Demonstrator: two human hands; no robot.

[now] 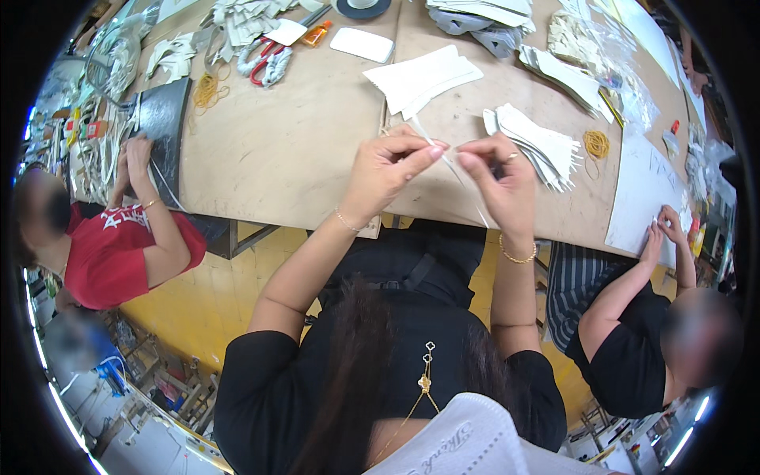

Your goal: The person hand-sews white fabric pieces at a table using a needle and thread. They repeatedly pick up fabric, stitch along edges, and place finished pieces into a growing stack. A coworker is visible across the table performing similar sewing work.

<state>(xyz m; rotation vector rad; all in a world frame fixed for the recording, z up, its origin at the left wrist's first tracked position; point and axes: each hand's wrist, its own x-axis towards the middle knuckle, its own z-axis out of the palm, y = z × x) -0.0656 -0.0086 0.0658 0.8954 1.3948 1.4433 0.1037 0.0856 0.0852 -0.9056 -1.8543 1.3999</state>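
Note:
Over the table's near edge, my left hand (396, 168) pinches a thin white strip (463, 184) between thumb and forefinger. The strip's upper end rises past the knuckles, and its lower end hangs down toward the right. My right hand (503, 178) is close beside it, thumb and forefinger brought together. Whatever lies between those right fingertips is too small to make out. Just beyond my hands is a stack of flat white pieces (419, 79). Another stack of white pieces with fringed ends (538, 146) sits beside my right hand.
Farther back lie red-handled scissors (265, 65), a small orange bottle (317, 34) and a white rectangular pad (362, 45). Yellow rubber bands (596, 144) sit at the right. A person in red (131, 249) works at my left, another in black (621, 348) at my right.

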